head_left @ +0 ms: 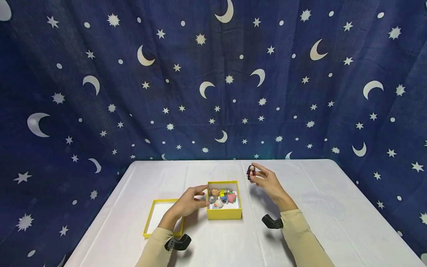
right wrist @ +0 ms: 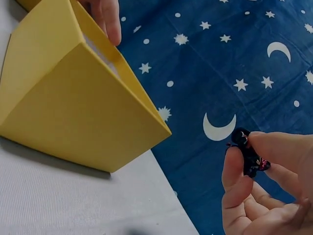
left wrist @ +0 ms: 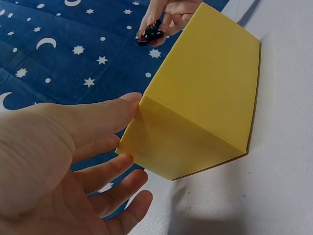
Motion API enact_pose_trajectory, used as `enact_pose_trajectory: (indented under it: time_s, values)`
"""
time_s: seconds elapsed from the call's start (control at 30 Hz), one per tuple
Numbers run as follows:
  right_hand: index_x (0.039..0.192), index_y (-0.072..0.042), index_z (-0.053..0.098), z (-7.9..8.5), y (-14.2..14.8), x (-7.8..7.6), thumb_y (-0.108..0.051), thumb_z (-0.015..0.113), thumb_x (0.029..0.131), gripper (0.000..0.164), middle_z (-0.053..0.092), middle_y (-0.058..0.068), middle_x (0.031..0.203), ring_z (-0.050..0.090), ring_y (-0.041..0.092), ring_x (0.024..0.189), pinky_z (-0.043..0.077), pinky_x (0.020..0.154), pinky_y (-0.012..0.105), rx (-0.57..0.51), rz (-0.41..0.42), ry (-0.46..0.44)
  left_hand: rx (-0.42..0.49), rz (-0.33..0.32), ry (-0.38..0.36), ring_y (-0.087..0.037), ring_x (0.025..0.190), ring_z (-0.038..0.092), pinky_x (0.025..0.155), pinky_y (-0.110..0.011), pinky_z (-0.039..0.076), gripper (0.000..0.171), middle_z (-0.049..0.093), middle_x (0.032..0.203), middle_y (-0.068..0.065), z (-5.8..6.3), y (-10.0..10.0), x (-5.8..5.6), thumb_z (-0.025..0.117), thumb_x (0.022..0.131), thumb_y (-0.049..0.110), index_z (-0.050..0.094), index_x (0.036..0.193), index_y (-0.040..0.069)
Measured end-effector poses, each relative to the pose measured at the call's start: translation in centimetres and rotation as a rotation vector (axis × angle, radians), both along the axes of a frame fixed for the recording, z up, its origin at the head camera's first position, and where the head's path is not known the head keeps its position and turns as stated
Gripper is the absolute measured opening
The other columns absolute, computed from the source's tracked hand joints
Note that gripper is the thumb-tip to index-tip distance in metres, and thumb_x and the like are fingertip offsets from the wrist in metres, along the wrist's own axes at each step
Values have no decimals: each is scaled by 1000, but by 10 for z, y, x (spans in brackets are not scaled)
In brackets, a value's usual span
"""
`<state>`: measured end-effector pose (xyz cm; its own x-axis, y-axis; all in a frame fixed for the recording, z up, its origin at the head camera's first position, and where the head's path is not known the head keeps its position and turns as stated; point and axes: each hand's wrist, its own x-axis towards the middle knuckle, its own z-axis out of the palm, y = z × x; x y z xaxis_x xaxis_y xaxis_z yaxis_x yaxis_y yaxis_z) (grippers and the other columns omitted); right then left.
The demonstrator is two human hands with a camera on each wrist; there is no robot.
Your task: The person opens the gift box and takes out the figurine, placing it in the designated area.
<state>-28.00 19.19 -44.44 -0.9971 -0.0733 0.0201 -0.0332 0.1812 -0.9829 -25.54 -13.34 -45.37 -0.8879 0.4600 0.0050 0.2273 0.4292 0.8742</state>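
My right hand (head_left: 271, 185) pinches a small toy figure (head_left: 251, 172) between thumb and fingers, raised over the table to the right of the box. The figure has black hair, a pale face and dark and red clothing; it shows as dark in the right wrist view (right wrist: 250, 155). An uncovered yellow box (head_left: 224, 214) stands on the table, holding several colourful toy figures (head_left: 222, 196), among them a pink one (head_left: 231, 197). My left hand (head_left: 188, 203) is at the box's left side. Its thumb touches one corner of the rim, and its other fingers extend loosely alongside.
A shallow yellow lid (head_left: 149, 218) with a white inside lies on the table at the left, partly behind the left forearm. White cloth covers the table (head_left: 317, 207). A dark blue curtain (head_left: 186, 92) with moons and stars hangs behind and at both sides.
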Motion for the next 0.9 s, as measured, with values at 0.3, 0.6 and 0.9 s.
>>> enact_pose_trajectory:
  time_s: [0.3, 0.6, 0.9]
  values:
    - [156, -5, 37, -11, 3, 0, -11, 65, 99, 64, 62, 28, 136, 71, 5, 86, 53, 75, 27, 15, 20, 13, -14, -10, -13, -42, 136, 50, 109, -55, 47, 65, 44, 158, -19, -3, -1, 0, 72, 92, 8, 45, 151, 0]
    - [155, -2, 38, -15, 6, 0, -9, 64, 99, 62, 58, 33, 138, 69, 3, 87, 52, 70, 27, 46, 23, 3, -18, -9, -10, -42, 135, 51, 107, -55, 49, 65, 45, 157, -19, -3, -1, -1, 72, 93, 9, 44, 151, 0]
    - [153, 0, 41, -23, 4, 0, -12, 66, 98, 61, 59, 33, 137, 71, 19, 97, 55, 74, 32, 107, 62, -47, -15, -6, -8, -42, 135, 51, 108, -55, 49, 65, 45, 157, -19, -2, -1, -2, 72, 93, 10, 45, 151, 1]
